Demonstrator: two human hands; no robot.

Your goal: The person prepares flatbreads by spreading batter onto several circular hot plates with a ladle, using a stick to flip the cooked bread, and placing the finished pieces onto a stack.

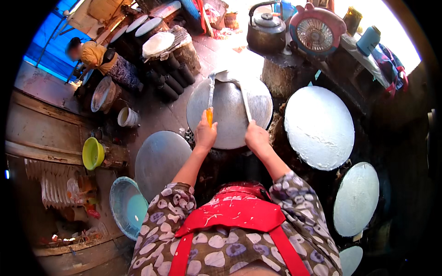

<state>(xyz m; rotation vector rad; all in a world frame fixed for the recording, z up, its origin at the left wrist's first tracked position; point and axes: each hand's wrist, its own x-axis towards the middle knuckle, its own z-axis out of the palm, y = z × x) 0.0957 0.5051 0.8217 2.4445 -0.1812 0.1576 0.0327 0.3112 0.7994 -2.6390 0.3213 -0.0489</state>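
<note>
My left hand point(206, 132) is closed on the orange handle of a spatula-like tool point(211, 93), whose pale, batter-smeared blade reaches the far rim of a round metal griddle point(228, 114). A long-handled metal ladle point(244, 98) is in my right hand point(257, 137); its bowl lies beside the spatula's tip at the griddle's far edge. The griddle's surface shows bare grey metal. To the right, a second round griddle point(319, 127) is covered in a white layer, and a third one point(356, 199) further down is also coated white.
A round metal lid or plate point(160, 162) and a blue basin of liquid point(127, 207) stand at left, with a yellow-green bowl point(93, 153) beyond. A kettle point(266, 32) and a pink fan point(316, 31) are ahead. Another person point(98, 58) bends at the upper left, near stacked briquettes point(172, 77).
</note>
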